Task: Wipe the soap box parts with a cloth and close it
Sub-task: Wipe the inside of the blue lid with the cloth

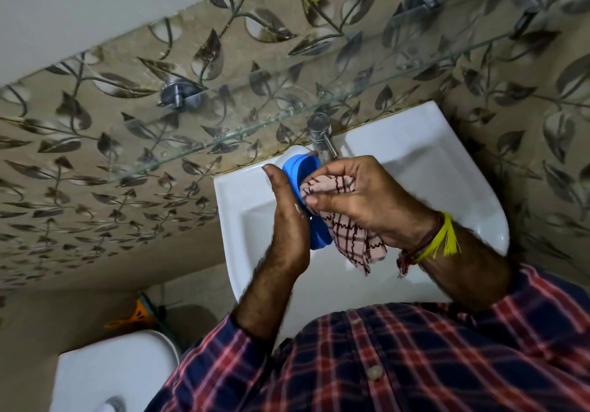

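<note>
A blue oval soap box part [303, 172] stands on edge over the white sink [415, 162]. My left hand [287, 216] holds it from the left, palm against its back, fingers hidden behind it. My right hand [360, 197] grips a pink cloth with dark red checks [348, 236] and presses it into the open side of the blue part. The cloth's loose end hangs down below the hand. Only one soap box part is in view.
A chrome tap [321, 133] stands just behind the blue part at the sink's back edge. A glass shelf [255, 130] runs along the leaf-patterned wall above. A white toilet tank [118, 370] is at lower left, with an orange object [134, 317] behind it.
</note>
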The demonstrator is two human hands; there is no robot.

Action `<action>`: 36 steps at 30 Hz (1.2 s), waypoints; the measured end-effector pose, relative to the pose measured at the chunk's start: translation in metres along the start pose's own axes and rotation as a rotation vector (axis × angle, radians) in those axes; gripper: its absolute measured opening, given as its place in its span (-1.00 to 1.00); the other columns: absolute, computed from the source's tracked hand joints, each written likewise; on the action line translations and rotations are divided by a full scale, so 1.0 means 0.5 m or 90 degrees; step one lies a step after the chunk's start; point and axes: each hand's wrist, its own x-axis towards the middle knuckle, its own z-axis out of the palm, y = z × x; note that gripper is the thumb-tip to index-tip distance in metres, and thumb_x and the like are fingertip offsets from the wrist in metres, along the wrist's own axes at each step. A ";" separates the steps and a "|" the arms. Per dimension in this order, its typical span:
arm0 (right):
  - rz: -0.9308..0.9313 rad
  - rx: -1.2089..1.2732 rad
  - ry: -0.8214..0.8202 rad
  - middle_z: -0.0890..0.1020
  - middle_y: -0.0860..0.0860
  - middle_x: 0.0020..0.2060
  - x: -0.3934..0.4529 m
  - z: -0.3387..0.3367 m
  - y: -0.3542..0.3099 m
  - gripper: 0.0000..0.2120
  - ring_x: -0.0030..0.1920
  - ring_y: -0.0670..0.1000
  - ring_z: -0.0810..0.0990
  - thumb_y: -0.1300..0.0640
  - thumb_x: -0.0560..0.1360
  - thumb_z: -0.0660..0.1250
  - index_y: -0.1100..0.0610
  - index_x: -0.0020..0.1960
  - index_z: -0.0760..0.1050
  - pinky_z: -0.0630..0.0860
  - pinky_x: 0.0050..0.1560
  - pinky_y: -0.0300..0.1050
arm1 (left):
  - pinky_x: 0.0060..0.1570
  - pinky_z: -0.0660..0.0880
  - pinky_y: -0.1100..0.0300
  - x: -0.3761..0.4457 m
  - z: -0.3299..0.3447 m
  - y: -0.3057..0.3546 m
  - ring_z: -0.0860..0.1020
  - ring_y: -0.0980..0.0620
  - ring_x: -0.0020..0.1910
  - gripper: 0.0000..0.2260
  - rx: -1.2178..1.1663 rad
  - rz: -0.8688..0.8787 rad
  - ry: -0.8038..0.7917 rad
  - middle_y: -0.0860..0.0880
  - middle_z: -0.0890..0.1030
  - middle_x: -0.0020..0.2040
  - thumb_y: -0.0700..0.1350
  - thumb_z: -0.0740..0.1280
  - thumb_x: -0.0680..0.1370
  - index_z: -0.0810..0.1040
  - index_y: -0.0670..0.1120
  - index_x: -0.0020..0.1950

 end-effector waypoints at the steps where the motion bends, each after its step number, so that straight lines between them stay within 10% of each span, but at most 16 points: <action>1: 0.007 0.041 0.021 0.74 0.13 -0.10 0.002 -0.003 0.000 -0.79 -0.09 0.01 0.73 0.40 0.42 0.48 0.30 0.05 0.64 0.66 0.01 -0.15 | -0.02 0.68 0.10 0.000 0.001 -0.003 0.72 0.08 0.07 -0.32 -0.005 -0.018 -0.005 0.07 0.76 0.04 0.50 -0.15 0.46 0.72 0.29 0.03; 36: 0.057 -0.134 -0.124 0.71 0.09 -0.16 -0.009 -0.009 0.003 -0.82 -0.17 -0.08 0.67 0.41 0.40 0.51 0.31 0.00 0.65 0.66 -0.05 -0.16 | -0.21 0.60 0.08 0.023 -0.018 0.018 0.68 -0.06 -0.27 -0.26 -0.039 -0.088 0.051 -0.08 0.70 -0.25 0.51 -0.02 0.52 0.75 0.01 -0.16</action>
